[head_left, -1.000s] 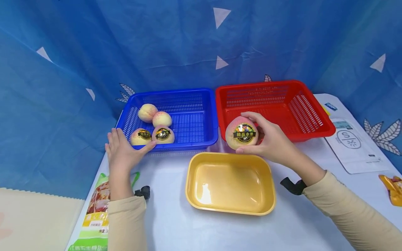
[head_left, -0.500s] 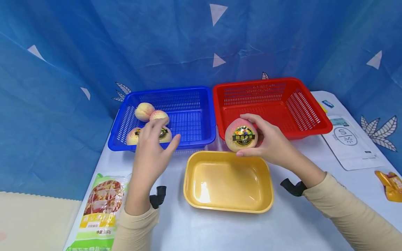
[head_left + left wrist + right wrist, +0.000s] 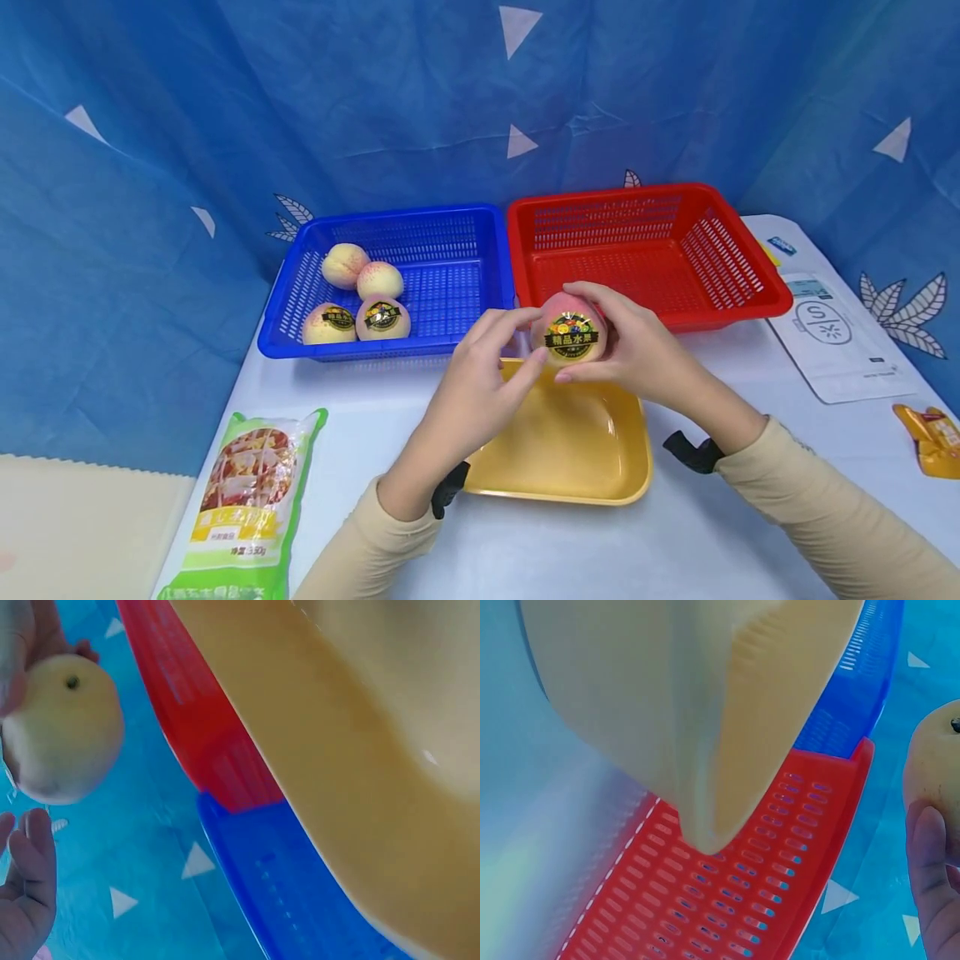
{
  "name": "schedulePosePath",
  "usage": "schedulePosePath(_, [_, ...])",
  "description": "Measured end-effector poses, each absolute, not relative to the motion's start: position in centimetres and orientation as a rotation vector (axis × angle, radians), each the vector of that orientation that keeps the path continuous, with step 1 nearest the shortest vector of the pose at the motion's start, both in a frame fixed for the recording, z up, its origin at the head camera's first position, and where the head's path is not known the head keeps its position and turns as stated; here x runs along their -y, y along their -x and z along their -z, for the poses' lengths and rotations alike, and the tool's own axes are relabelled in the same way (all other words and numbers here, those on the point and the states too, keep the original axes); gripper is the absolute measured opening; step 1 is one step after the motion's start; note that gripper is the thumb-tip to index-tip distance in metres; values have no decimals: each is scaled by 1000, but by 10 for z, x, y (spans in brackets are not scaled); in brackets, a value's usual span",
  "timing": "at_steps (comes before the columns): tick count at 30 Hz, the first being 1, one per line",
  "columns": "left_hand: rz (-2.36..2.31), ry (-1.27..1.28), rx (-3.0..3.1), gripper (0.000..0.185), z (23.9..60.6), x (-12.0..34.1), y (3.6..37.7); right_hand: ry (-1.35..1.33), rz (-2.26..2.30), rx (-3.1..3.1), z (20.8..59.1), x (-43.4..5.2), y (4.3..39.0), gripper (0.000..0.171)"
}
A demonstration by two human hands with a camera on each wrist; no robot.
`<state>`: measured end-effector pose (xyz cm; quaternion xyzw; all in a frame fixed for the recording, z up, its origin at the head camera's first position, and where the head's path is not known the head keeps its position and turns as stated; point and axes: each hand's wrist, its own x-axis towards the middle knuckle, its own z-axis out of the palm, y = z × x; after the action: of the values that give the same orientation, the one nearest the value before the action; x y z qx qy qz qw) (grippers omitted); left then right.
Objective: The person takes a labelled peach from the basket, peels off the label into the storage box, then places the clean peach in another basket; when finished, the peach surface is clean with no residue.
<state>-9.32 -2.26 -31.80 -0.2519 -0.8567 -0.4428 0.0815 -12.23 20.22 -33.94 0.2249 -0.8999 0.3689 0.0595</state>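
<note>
My right hand (image 3: pixel 637 342) grips a pink and cream peach (image 3: pixel 572 333) with a black and gold label, above the back of the yellow tray (image 3: pixel 570 498). Thumb and fingers hold it from its right side. From the left comes my left hand (image 3: pixel 480 375), its index finger and thumb spread at the peach's left edge. In the left wrist view the visible fingers of the left hand (image 3: pixel 26 885) lie just below the peach (image 3: pixel 71 735), with a small gap. Whether the left thumb touches it is unclear. The right wrist view shows fingers (image 3: pixel 930 847) against the peach's side.
A blue basket (image 3: pixel 457 340) at the back left holds several peaches (image 3: pixel 382 319). Beside it stands a red basket (image 3: pixel 675 321). A green food bag (image 3: pixel 247 500) lies front left; a white pouch (image 3: pixel 832 333) and an orange packet (image 3: pixel 930 442) lie at right.
My left hand has moved from the blue basket's left front, across to the right, up to the peach. The right hand still holds the peach, now slightly lower and turned a little.
</note>
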Motion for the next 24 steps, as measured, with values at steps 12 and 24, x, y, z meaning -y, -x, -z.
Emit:
schedulePosePath(12, [1328,724,2601,31,317,18,90,-792,-1029,2692,339,-196,114,99])
schedulePosePath(24, [1245,762,2588,28,311,31,85,-817,-1098,2734,337,-180,105,98])
